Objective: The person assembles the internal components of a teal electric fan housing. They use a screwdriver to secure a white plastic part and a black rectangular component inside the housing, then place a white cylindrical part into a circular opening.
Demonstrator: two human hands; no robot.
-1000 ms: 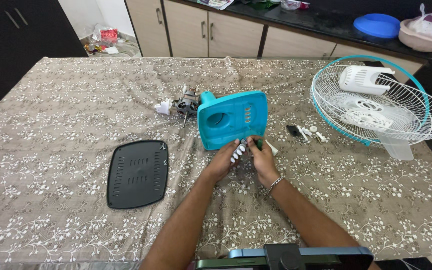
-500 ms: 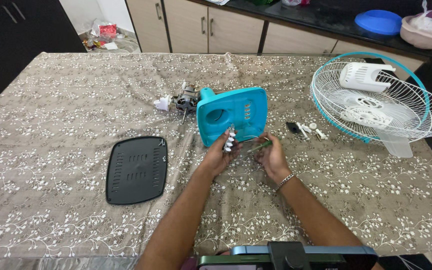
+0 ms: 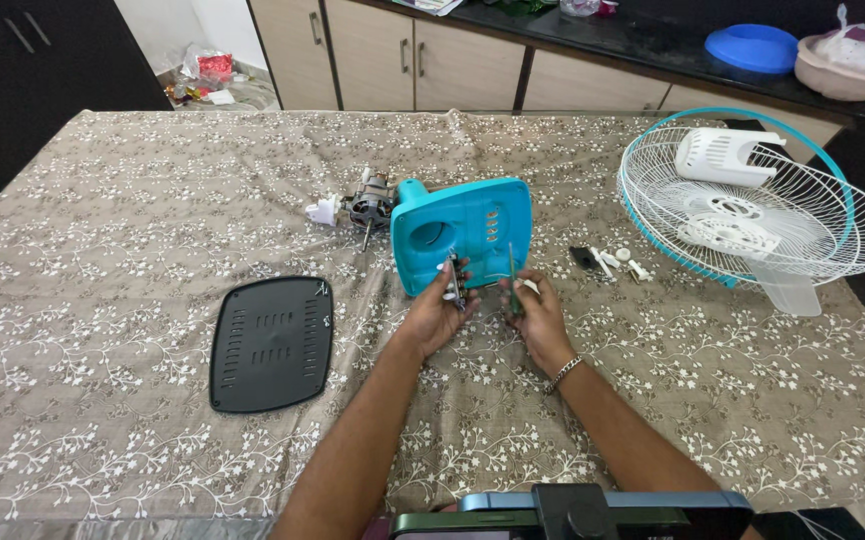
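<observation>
Centre of frame: left hand (image 3: 437, 312) grasps a small white push-button switch block (image 3: 452, 281), held upright. Right hand (image 3: 536, 313) grips a thin green-handled screwdriver (image 3: 513, 282), shaft pointing up. Both sit just in front of the teal fan housing (image 3: 465, 233). Black vented plate (image 3: 274, 343) lies lower left; white fan grille (image 3: 753, 213) upper right.

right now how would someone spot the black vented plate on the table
Start from the teal fan housing standing mid-table on the patterned cloth. Look to its left and nearer the camera: the black vented plate lies flat, the only dark slotted panel there.
</observation>
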